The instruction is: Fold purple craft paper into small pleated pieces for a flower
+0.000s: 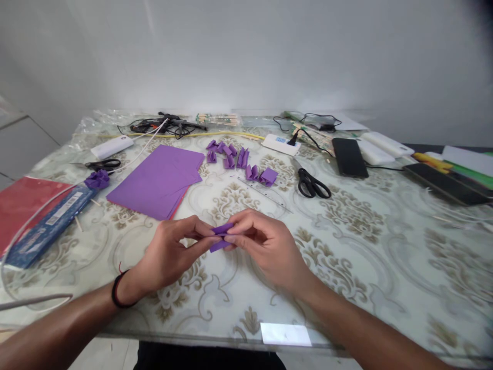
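Note:
Between both hands is a small folded piece of purple paper, held just above the table near its middle. My left hand pinches its left side between thumb and forefinger. On the other side, the thumb and fingers of my right hand grip the paper's right part, and they hide some of its folds. Beyond the hands lie several small folded purple paper pieces in a loose group. A stack of purple paper sheets rests to the left, with red showing beneath its edge.
Black-handled scissors and a clear ruler lie beyond my right hand. Farther back are a white power strip and a black phone. A red paper pack and a purple paper flower are at left.

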Demonstrator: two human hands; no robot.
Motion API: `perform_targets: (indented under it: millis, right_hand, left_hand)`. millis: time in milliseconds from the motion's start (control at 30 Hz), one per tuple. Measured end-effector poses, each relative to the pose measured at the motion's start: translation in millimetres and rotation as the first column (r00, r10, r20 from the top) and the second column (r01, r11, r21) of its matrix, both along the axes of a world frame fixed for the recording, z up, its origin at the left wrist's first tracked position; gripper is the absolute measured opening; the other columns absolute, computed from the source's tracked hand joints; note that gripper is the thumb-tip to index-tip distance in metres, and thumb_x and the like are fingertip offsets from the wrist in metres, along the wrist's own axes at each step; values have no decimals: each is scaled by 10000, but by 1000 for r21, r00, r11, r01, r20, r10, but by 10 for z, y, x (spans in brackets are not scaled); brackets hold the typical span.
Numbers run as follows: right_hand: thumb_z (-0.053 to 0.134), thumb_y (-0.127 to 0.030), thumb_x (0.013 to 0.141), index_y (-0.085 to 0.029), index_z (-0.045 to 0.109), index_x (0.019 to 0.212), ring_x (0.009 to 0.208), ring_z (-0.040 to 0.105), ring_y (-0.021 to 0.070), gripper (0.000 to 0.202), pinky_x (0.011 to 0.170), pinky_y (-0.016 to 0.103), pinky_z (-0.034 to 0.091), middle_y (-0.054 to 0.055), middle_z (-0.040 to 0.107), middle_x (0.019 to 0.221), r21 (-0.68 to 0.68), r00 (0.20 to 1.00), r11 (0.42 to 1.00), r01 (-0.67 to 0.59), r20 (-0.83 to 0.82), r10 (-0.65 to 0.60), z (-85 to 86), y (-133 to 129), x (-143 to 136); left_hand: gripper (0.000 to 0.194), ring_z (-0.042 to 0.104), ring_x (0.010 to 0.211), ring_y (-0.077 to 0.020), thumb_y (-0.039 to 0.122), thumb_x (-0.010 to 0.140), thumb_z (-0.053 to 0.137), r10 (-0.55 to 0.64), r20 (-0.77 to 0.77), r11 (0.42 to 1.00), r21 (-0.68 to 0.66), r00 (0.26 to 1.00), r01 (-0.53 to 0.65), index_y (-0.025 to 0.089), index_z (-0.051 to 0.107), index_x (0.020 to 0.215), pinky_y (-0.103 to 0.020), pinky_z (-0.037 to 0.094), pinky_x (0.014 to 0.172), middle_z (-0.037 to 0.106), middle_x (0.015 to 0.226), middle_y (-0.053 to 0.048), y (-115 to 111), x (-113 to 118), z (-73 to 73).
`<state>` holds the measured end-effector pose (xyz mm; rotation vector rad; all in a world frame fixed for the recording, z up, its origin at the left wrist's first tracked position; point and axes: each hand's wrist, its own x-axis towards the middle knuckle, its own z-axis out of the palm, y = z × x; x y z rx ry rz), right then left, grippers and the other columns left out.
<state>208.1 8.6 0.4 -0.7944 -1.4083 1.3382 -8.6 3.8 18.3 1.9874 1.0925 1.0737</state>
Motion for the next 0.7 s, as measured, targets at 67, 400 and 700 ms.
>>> perform_targets:
  millis: [67,400,700]
  right_hand:
    - [873,-401,896,-211,758,826,833,757,184,233,770,356,698,40,695,1022,-80,999,996,-44,-34,42,30,7,5]
    - [770,-346,957,-221,715,826,840,683,191,190,761,332,565,29,733,906,-41,984,998,55,172,-47,44,17,26]
    - [721,-264,972,-227,651,807,864,679,200,183,797,344,536,26,715,911,45,988,998,53,144,-59,51,-30,-11]
  left_hand:
    - [85,798,727,-174,234,936,814,29,-11,1000,-2,1000,-29,206,787,860,-220,604,636,848,824,-14,0,-5,19]
    - [152,744,631,-148,287,929,813,94,96,981,-178,991,-75,194,762,821,-206,553,569,814,730,-4,-11,20,-15]
    - [146,747,637,-157,237,913,807,82,129,983,-173,988,-59,195,734,794,-227,572,584,802,727,-2,-33,47,1]
